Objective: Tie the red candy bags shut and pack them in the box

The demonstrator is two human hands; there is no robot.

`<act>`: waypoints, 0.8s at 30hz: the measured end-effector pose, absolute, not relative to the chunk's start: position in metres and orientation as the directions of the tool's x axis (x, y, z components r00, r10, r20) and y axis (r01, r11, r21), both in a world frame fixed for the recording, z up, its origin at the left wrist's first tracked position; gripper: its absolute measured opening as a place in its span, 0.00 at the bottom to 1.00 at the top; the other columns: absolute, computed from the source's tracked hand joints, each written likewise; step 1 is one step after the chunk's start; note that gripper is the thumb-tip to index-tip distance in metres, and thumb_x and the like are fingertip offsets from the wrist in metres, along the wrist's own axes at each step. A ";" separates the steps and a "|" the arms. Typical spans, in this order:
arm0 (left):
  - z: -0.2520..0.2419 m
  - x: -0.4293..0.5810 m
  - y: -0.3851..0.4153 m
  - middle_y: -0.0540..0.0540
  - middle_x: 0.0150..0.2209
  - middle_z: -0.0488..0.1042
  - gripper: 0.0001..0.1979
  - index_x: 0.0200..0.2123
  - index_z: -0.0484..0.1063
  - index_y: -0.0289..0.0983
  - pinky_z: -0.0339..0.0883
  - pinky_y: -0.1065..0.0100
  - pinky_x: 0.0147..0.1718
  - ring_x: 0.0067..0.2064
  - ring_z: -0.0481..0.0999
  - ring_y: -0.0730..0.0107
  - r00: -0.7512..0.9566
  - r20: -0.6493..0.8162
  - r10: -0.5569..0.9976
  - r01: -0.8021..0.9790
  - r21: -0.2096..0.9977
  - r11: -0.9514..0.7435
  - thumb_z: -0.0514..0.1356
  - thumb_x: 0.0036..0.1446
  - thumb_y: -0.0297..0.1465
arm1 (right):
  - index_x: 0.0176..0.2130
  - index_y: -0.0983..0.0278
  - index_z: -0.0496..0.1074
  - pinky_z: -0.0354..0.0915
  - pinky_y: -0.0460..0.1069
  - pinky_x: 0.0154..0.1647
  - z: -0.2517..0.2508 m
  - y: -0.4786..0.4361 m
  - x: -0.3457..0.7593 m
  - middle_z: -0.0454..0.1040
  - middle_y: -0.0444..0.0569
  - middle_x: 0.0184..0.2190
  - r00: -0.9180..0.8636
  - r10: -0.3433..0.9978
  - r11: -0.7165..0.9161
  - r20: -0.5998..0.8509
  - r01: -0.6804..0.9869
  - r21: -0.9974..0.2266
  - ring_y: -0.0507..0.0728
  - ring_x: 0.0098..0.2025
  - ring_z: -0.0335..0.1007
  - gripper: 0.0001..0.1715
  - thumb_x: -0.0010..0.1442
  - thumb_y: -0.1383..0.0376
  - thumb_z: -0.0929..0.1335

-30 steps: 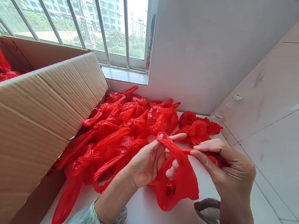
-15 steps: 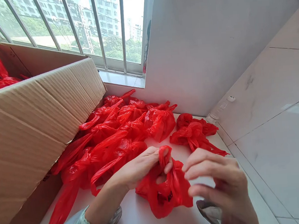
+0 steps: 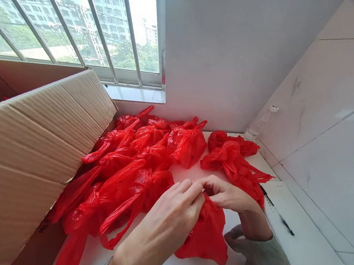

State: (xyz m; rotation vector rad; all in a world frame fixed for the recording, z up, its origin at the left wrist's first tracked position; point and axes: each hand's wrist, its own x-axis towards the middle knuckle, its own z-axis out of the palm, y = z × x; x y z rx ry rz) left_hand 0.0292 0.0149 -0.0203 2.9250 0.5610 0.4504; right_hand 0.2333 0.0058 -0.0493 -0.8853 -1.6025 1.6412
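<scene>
I have left hand (image 3: 173, 210) and right hand (image 3: 227, 196) fingers pinching the top of a red bag (image 3: 209, 232), hanging at their 6 o'clock over the bench (image 3: 184, 173). Knot hidden; can't confirm. Likely done: tied pile (image 3: 151, 153), 10 o'clock. Likely left: this one, maybe looser bags (image 3: 228, 155), 2 o'clock.

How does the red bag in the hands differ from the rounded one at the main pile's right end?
The held bag is gripped near its top by the left hand and right hand; no hand touches the rounded bag. The held bag's top is largely hidden by the hands, while the rounded bag's upper folds show. The held bag looks duller, the rounded bag glossier. Both are red plastic.
</scene>
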 end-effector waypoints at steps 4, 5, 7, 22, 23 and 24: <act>-0.014 0.039 0.023 0.41 0.46 0.72 0.18 0.45 0.72 0.31 0.75 0.54 0.43 0.42 0.73 0.57 0.903 0.247 0.353 0.335 0.112 -0.936 0.47 0.60 0.14 | 0.44 0.66 0.79 0.70 0.48 0.43 -0.062 0.012 0.241 0.79 0.47 0.36 -0.593 0.805 -0.115 -0.035 -0.098 -0.989 0.54 0.41 0.74 0.17 0.59 0.57 0.73; -0.014 0.040 0.025 0.42 0.45 0.72 0.15 0.43 0.72 0.32 0.75 0.56 0.41 0.40 0.72 0.59 0.901 0.253 0.353 0.333 0.121 -0.935 0.49 0.62 0.15 | 0.44 0.66 0.79 0.70 0.48 0.44 -0.065 0.013 0.242 0.79 0.47 0.36 -0.588 0.808 -0.131 -0.041 -0.111 -0.985 0.54 0.42 0.74 0.19 0.59 0.56 0.73; -0.017 0.041 0.027 0.43 0.44 0.72 0.12 0.40 0.73 0.32 0.74 0.59 0.38 0.39 0.71 0.61 0.902 0.265 0.341 0.318 0.127 -0.940 0.51 0.64 0.17 | 0.45 0.65 0.79 0.71 0.48 0.43 -0.070 0.014 0.243 0.79 0.48 0.36 -0.578 0.815 -0.148 -0.044 -0.135 -0.980 0.55 0.42 0.75 0.21 0.58 0.54 0.74; 0.005 0.007 0.041 0.46 0.64 0.61 0.14 0.41 0.76 0.41 0.65 0.68 0.56 0.57 0.70 0.65 0.851 0.134 0.508 0.267 0.723 -0.637 0.49 0.69 0.27 | 0.39 0.57 0.82 0.67 0.46 0.40 -0.051 0.005 0.272 0.79 0.46 0.36 -0.140 0.951 0.308 0.275 0.493 -0.814 0.54 0.39 0.75 0.12 0.65 0.61 0.68; 0.007 0.002 0.040 0.46 0.64 0.60 0.14 0.40 0.76 0.40 0.65 0.68 0.55 0.57 0.70 0.64 0.843 0.098 0.530 0.308 0.718 -0.624 0.50 0.69 0.27 | 0.38 0.57 0.82 0.67 0.47 0.40 -0.056 0.007 0.280 0.80 0.46 0.36 -0.094 0.957 0.280 0.274 0.541 -0.793 0.54 0.39 0.75 0.12 0.65 0.61 0.68; 0.008 -0.003 0.038 0.47 0.64 0.60 0.14 0.39 0.76 0.40 0.65 0.68 0.54 0.57 0.70 0.64 0.834 0.070 0.548 0.346 0.707 -0.617 0.50 0.69 0.26 | 0.37 0.58 0.82 0.67 0.47 0.41 -0.062 0.008 0.289 0.80 0.46 0.36 -0.036 0.963 0.237 0.268 0.591 -0.771 0.55 0.39 0.75 0.12 0.64 0.60 0.67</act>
